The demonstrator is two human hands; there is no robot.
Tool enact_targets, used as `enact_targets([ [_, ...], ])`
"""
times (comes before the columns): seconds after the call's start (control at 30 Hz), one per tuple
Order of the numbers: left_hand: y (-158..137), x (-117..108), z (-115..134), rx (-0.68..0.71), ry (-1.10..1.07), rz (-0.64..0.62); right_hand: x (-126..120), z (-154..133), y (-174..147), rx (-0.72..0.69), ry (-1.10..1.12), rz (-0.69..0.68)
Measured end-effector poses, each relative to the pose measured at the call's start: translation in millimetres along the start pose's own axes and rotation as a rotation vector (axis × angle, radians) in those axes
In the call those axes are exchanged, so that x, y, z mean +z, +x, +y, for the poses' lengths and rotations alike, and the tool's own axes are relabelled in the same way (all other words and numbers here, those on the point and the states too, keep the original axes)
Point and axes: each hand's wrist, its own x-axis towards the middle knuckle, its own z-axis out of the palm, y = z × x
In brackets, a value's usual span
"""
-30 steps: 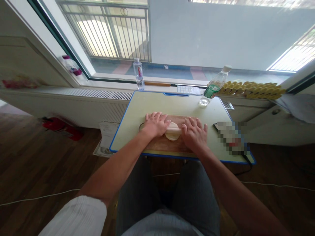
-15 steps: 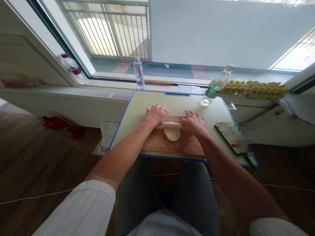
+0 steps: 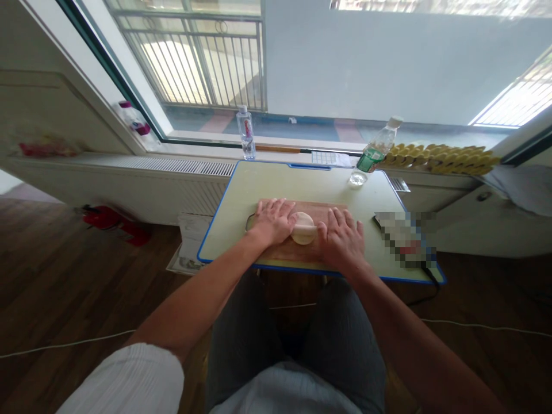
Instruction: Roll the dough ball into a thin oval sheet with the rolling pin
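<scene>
A round, flat piece of dough (image 3: 303,237) lies on a wooden board (image 3: 284,251). Across the dough runs a pale rolling pin (image 3: 305,229), its ends hidden beneath my hands. My left hand (image 3: 276,219) lies flat over the pin's left end, fingers stretched forward. Over the right end rests my right hand (image 3: 342,237), with fingers extended and spread apart. Neither hand wraps its fingers round the pin.
The board rests on a pale folding table (image 3: 297,178) with a blue edge. A green-labelled bottle (image 3: 371,156) stands at its back right, near a partly blurred flat device (image 3: 403,238). Another bottle (image 3: 246,135) stands by the window. A red fire extinguisher (image 3: 116,223) lies on the floor.
Both hands and the rolling pin have come back toward me; the pin now crosses the middle of the dough instead of its far edge. My fingers have straightened out.
</scene>
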Motion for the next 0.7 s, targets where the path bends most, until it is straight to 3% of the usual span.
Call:
enact_targets([
  [0.2,-16.3,1.6,4.5,-0.011,0.006,0.035,-12.0,2.3,5.0,-0.046,-0.049,-0.102],
  [0.33,2.6,1.4,-0.7,-0.005,-0.005,0.023,-18.4,3.4,39.1,-0.093,-0.074,-0.201],
  [0.5,34.4,-3.5,-9.3,-0.023,-0.011,-0.021,-5.2,8.7,77.0,-0.071,-0.03,-0.218],
  [0.7,61.5,-6.6,-15.5,-0.067,-0.006,0.083,7.4,10.5,110.3,-0.006,0.065,-0.235],
])
